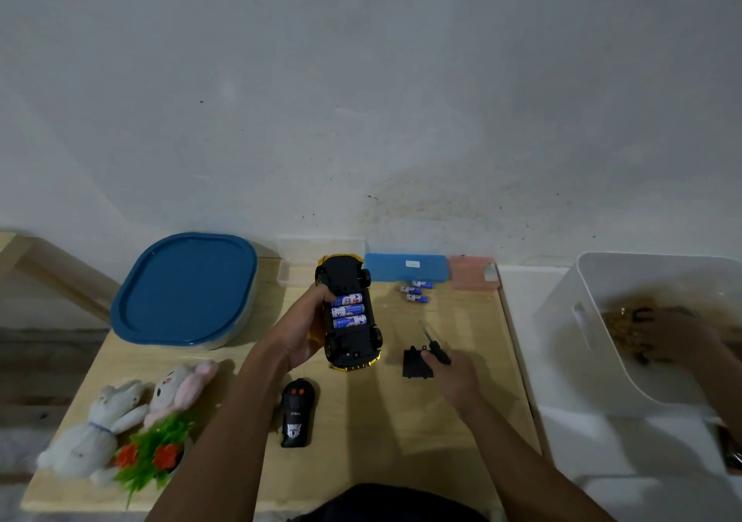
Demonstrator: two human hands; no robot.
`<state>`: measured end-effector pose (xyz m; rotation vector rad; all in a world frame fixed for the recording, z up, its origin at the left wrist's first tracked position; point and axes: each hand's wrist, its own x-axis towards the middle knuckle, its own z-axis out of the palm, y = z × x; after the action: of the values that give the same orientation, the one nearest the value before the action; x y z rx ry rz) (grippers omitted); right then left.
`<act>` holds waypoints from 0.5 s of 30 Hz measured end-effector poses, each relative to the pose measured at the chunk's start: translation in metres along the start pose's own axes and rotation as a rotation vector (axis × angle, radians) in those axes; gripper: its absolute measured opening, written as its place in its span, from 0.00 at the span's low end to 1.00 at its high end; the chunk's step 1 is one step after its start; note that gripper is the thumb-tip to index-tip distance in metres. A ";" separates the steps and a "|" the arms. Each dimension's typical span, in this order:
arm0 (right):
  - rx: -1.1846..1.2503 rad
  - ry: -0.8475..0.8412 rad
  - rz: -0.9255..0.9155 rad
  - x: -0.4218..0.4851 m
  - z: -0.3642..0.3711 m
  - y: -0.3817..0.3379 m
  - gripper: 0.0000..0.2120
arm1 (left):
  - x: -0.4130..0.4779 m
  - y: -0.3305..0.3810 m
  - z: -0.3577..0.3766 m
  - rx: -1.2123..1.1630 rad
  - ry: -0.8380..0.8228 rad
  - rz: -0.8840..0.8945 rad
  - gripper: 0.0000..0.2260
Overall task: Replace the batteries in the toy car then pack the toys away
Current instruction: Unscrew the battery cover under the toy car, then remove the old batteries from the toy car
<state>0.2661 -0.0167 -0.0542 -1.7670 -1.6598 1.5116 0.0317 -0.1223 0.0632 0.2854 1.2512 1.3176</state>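
Table (361, 441), pale wood, set against a wall.

Far left, near edge: two plush rabbits, one white (92, 433), one pink (180, 389), laid touching. A green plastic plant (156, 449) with red flowers is propped against them. Behind them a blue-lidded tub (186, 288) is seen, shut.

Centre front: black remote (297, 417) laid flat.

Left hand (299, 332): fingers wrapped around the car (349, 316), which is held belly-up just over the table's centre. Its compartment is uncovered, with three batteries (348, 311) seated side by side.

Right of the car: the black cover (413, 363) is laid on the table. Right hand (457, 377): fingers closed on the handle of a screwdriver (435, 346), one fingertip touching the cover.

Back: three loose batteries (415, 291) just before a blue case (405, 268), with a pink case (471, 274) beside it.

Far right, off the table: white bin (562, 320), contents blurred.
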 end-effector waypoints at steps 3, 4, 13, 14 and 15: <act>-0.062 0.005 -0.019 0.007 0.005 0.010 0.13 | 0.000 -0.002 -0.003 -0.001 0.004 -0.001 0.22; -0.082 0.012 -0.027 0.010 0.005 0.013 0.11 | 0.000 -0.003 -0.004 -0.003 0.013 -0.001 0.20; -0.163 0.075 -0.047 0.022 -0.008 0.030 0.12 | 0.002 -0.004 -0.005 0.032 0.039 -0.021 0.17; -0.155 0.093 -0.048 0.022 -0.010 0.031 0.11 | 0.002 -0.004 -0.005 0.033 0.039 -0.020 0.19; -0.151 0.105 -0.051 0.022 -0.012 0.031 0.11 | 0.003 -0.004 -0.005 0.036 0.037 -0.020 0.21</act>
<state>0.2886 -0.0026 -0.0840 -1.8303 -1.7926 1.2793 0.0292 -0.1236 0.0570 0.2746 1.3066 1.2893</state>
